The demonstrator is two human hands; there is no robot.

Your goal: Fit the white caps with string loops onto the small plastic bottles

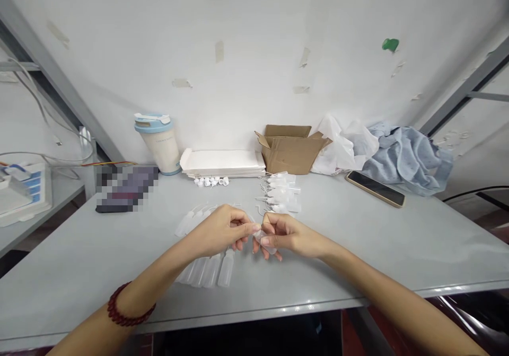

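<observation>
My right hand point(286, 234) is closed round a small translucent squeeze bottle point(269, 248), which lies tilted in its fingers. The thumb and fingers of my left hand point(230, 228) pinch at the bottle's neck end, where a thin curved spout partly shows; the fingertips hide the exact contact. Below my left hand lies a row of similar open-necked bottles point(226, 271), partly covered by the hand and forearm. Behind it are slender translucent tips with curved spouts point(186, 222). Several bottles fitted with curved spouts point(284, 190) lie beyond my right hand.
Small white caps point(210, 181) lie before a stack of white envelopes point(222, 162). A cup point(161, 146), an open cardboard box point(292, 154), a plastic bag point(344, 146) and a blue cloth point(409, 157) line the back. A phone point(376, 189) lies right; a blurred-out dark item point(127, 189) lies left.
</observation>
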